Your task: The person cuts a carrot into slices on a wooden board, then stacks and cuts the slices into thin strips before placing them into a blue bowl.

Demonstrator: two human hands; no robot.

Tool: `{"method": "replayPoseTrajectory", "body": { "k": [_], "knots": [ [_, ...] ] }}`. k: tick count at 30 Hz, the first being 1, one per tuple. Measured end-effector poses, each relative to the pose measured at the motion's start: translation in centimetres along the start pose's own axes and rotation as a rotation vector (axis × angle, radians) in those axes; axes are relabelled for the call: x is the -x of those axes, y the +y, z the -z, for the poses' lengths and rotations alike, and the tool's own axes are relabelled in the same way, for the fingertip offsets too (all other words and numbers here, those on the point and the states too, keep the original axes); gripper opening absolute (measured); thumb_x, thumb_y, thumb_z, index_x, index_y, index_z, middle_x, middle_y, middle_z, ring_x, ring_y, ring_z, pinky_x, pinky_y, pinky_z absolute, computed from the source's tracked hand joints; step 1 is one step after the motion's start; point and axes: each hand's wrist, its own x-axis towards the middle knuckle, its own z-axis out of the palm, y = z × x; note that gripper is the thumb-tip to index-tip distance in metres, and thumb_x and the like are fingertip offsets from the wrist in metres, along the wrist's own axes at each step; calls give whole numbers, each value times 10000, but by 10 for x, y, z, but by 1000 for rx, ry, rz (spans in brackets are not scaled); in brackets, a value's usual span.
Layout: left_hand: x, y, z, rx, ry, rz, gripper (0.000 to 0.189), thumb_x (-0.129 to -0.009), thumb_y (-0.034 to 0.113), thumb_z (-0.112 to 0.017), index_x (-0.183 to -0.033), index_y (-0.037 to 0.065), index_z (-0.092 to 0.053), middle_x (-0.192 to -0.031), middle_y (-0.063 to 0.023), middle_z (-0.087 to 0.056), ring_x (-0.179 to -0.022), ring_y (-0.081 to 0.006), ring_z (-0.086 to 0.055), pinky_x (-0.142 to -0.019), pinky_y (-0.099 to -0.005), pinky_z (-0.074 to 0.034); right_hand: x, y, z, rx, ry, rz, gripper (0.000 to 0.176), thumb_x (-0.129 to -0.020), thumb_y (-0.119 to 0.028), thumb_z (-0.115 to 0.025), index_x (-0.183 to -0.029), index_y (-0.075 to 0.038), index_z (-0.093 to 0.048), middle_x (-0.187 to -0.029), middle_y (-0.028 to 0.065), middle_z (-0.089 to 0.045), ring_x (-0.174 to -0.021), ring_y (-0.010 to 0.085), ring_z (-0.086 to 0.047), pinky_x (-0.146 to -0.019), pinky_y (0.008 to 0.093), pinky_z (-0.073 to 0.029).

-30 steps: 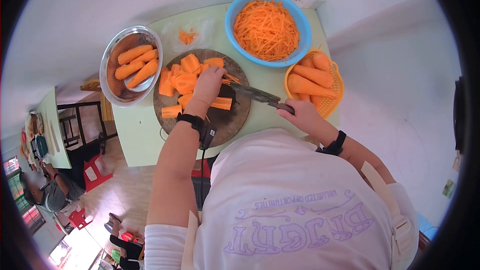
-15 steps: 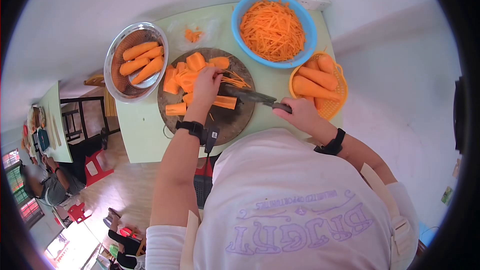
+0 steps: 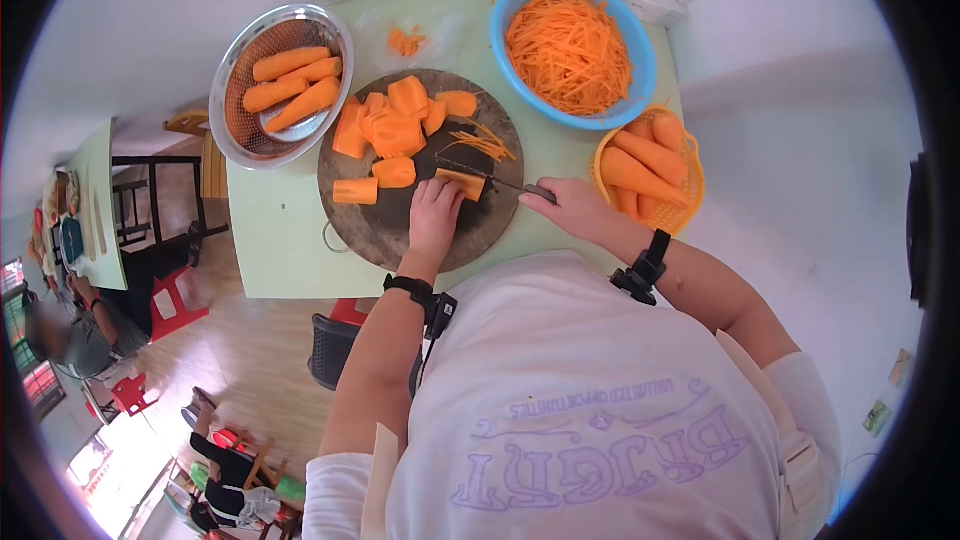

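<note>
"Pale green table (image 3: 272,265), round board (image 3: 490,230) on it: what are your hands doing?"

"Your right hand (image 3: 575,205) grips a knife (image 3: 539,194), blade against a carrot piece (image 3: 466,183); your left hand (image 3: 435,215) touches that piece, but whether it pinches, I cannot tell."

"How far along are you?"

"Partway, I judge: carrot shreds (image 3: 570,52) heap the blue bowl (image 3: 646,62). Chunks (image 3: 398,135) on the board and whole carrots (image 3: 290,63) in the metal colander (image 3: 346,37) and yellow basket (image 3: 671,215) are unshredded. Beyond, red stools (image 3: 178,312) stand on the floor (image 3: 250,360)."
</note>
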Motion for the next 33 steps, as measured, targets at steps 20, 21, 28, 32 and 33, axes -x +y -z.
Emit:
{"method": "replayPoseTrajectory", "body": {
  "k": [20, 21, 28, 32, 33],
  "knots": [
    [-20, -25, 12, -101, -186, -292, 256, -762, 101, -712, -1011, 81, -659, -998, -59, -617, -925, -259, -588, -836, -344, -506, 5, 1, -3, -34, 8, -71, 542, -947, -506, -531, -899, 21, -653, -792, 218, -643, -771, 389, -622, -699, 441, -486],
    [-21, -24, 13, -99, -188, -294, 256, -762, 101, -712, -1011, 81, -659, -998, -59, -617, -925, -259, -588, -836, -344, -506, 6, 1, -3, -33, 10, -70, 545, -946, -508, -530, -904, 21, -654, -797, 219, -645, -776, 390, -625, -702, 440, -488],
    [-29, -17, 0, 18, -112, -120, 154, -778, 91, -709, -924, 76, -662, -884, -72, -602, -838, -284, -563, -757, -378, -482, 7, -13, -2, -46, 18, -97, 547, -945, -517, -527, -878, 13, -646, -773, 212, -639, -757, 389, -621, -693, 445, -484],
    [-28, -15, -7, 1, -33, -70, 93, -792, 85, -706, -875, 81, -664, -819, -71, -578, -793, -285, -552, -714, -384, -469, 8, -12, -6, -40, 44, -53, 455, -967, -421, -558, -884, 21, -626, -679, 176, -568, -626, 305, -544, -618, 398, -450],
    [-28, -15, -7, 1, -35, -70, 93, -792, 85, -706, -875, 81, -664, -819, -71, -578, -793, -285, -552, -714, -384, -469, 8, -12, -7, -35, 52, -45, 452, -966, -419, -559, -887, 21, -627, -685, 184, -574, -635, 320, -553, -621, 402, -454]
  ]
}}
